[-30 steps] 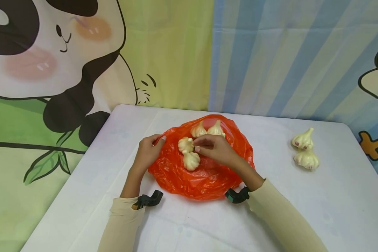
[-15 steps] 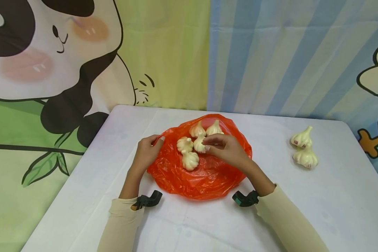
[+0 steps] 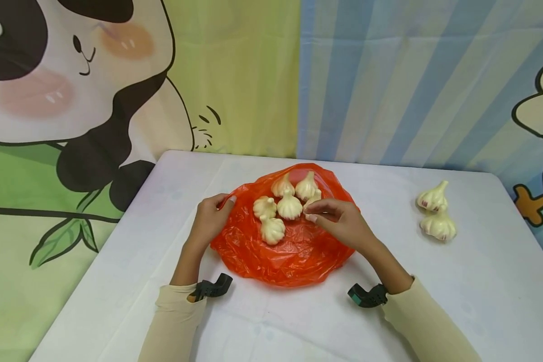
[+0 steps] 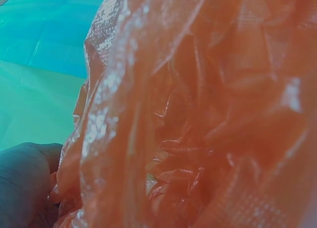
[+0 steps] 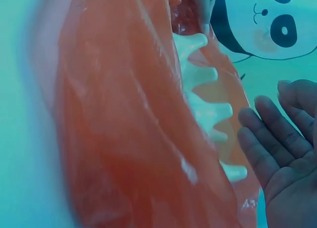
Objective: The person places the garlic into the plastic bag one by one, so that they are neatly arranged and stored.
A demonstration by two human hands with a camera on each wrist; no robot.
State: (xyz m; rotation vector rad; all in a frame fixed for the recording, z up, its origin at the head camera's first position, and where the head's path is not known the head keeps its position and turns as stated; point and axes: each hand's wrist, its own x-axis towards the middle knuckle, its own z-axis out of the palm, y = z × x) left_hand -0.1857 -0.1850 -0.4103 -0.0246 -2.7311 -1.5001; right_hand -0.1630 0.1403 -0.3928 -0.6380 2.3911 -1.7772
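A red plastic bag (image 3: pixel 294 256) lies spread on the table with several garlic bulbs (image 3: pixel 289 207) inside. My left hand (image 3: pixel 211 218) pinches the bag's left rim between thumb and fingers; in the left wrist view, crumpled bag film (image 4: pixel 198 99) fills most of the picture beside that hand (image 4: pixel 25 183). Over the bag's right part, my right hand (image 3: pixel 341 223) has its fingertips close to a partly covered garlic bulb (image 3: pixel 315 195). The right wrist view shows this right hand (image 5: pixel 285 148) with relaxed fingers holding nothing, beside the pale garlic stems (image 5: pixel 218 111).
Two more garlic bulbs, one behind (image 3: pixel 433 196) and one in front (image 3: pixel 439 225), lie touching on the right of the white table (image 3: pixel 470 291). Behind the table hangs a printed curtain (image 3: pixel 240 75) with a panda.
My right hand has drawn back to the right, uncovering a bulb in the middle of the bag and part of another. The left hand keeps its hold on the rim.
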